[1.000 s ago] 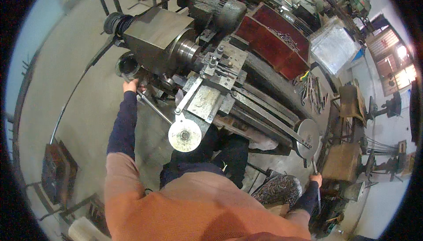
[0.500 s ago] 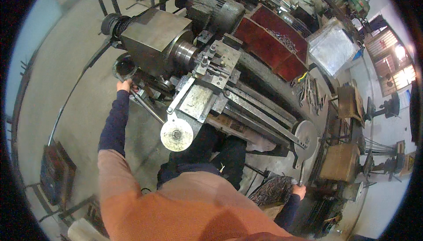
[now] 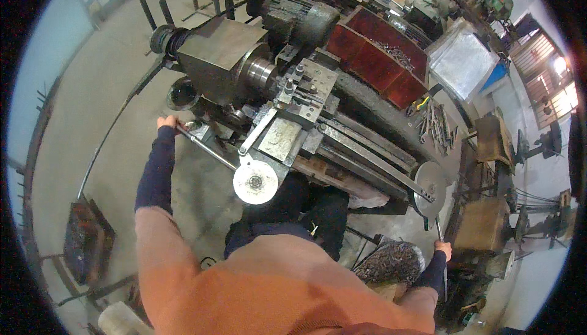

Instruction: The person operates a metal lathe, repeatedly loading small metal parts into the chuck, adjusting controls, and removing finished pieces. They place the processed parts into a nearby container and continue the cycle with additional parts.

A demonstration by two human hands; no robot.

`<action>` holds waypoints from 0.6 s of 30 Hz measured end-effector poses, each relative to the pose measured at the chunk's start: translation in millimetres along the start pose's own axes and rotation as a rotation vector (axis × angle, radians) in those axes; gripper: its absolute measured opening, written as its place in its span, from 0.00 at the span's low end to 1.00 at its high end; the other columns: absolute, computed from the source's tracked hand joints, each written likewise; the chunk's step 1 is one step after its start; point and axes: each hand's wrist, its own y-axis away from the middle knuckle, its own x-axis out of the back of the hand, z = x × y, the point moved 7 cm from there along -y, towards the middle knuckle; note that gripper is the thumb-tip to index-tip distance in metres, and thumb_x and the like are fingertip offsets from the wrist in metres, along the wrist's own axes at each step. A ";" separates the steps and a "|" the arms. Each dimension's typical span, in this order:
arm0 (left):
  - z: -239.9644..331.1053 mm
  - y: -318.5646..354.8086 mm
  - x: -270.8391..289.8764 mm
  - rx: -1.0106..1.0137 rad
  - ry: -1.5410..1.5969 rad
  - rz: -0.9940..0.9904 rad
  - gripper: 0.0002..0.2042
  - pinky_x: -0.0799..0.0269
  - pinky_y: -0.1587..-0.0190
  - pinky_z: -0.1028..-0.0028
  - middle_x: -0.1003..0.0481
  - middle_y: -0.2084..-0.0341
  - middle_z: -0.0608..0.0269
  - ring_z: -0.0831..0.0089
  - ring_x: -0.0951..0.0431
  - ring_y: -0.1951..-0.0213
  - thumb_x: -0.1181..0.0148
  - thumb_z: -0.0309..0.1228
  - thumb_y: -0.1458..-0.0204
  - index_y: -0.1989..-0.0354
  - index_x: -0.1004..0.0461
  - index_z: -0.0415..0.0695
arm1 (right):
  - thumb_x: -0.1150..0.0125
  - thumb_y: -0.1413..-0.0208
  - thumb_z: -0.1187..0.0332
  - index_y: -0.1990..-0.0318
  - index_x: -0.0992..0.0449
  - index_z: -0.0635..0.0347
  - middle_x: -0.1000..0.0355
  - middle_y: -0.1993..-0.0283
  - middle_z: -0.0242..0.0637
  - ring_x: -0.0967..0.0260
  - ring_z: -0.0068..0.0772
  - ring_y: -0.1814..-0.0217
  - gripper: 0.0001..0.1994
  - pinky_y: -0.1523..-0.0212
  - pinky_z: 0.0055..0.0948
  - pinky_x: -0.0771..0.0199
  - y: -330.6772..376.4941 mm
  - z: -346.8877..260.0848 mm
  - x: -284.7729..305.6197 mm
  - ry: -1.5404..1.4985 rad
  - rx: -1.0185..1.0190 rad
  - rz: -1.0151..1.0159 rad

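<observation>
A long grey steel lever rod [image 3: 205, 145] runs diagonally across the left centre of the frame, from the front of the large grey metal lathe [image 3: 287, 108] toward the round silver handwheel [image 3: 255, 181] at mid-frame; the left hand [image 3: 166, 121], at the end of a dark blue sleeve, is closed around the rod's upper left end. At the lower right, the right hand [image 3: 443, 249] is curled about a thin upright metal bar [image 3: 439, 232] just beneath a grey disc-shaped wheel [image 3: 430, 189] at the lathe's far end; a pile of dark metal shavings [image 3: 391, 263] lies just left of that hand.
</observation>
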 end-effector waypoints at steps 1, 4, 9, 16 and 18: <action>-4.7 10.2 5.7 0.060 0.124 0.016 0.09 0.29 0.81 0.61 0.30 0.84 0.45 0.54 0.27 0.83 0.48 0.24 0.62 0.79 0.37 0.28 | 0.43 0.64 0.55 0.63 0.24 0.59 0.28 0.58 0.46 0.31 0.45 0.54 0.21 0.54 0.38 0.32 6.6 6.4 -1.4 -0.005 -0.007 -0.012; 2.0 71.6 25.1 0.454 0.584 0.174 0.10 0.30 0.80 0.59 0.31 0.83 0.45 0.53 0.27 0.83 0.48 0.24 0.62 0.77 0.41 0.29 | 0.41 0.64 0.52 0.64 0.23 0.59 0.28 0.58 0.45 0.30 0.46 0.54 0.22 0.55 0.40 0.31 35.4 25.1 -2.9 -0.049 -0.016 0.027; 7.3 174.1 75.8 0.623 0.650 0.380 0.09 0.32 0.82 0.63 0.31 0.82 0.45 0.55 0.27 0.83 0.51 0.23 0.62 0.75 0.39 0.28 | 0.42 0.62 0.52 0.64 0.24 0.60 0.28 0.60 0.47 0.30 0.47 0.57 0.22 0.57 0.40 0.30 70.5 15.5 -2.1 -0.049 -0.101 0.011; 35.5 199.3 86.1 0.636 0.445 0.614 0.09 0.29 0.81 0.65 0.29 0.82 0.44 0.58 0.27 0.84 0.54 0.20 0.65 0.76 0.37 0.24 | 0.39 0.62 0.48 0.66 0.25 0.61 0.27 0.61 0.47 0.30 0.50 0.59 0.23 0.57 0.42 0.31 104.0 17.1 -13.9 -0.055 -0.111 0.018; 35.2 195.7 85.7 0.573 0.505 0.671 0.09 0.29 0.80 0.65 0.29 0.83 0.44 0.58 0.27 0.84 0.55 0.20 0.65 0.76 0.36 0.24 | 0.39 0.62 0.50 0.65 0.25 0.62 0.28 0.61 0.48 0.30 0.50 0.57 0.23 0.56 0.42 0.32 115.5 12.8 -13.6 -0.075 -0.139 -0.031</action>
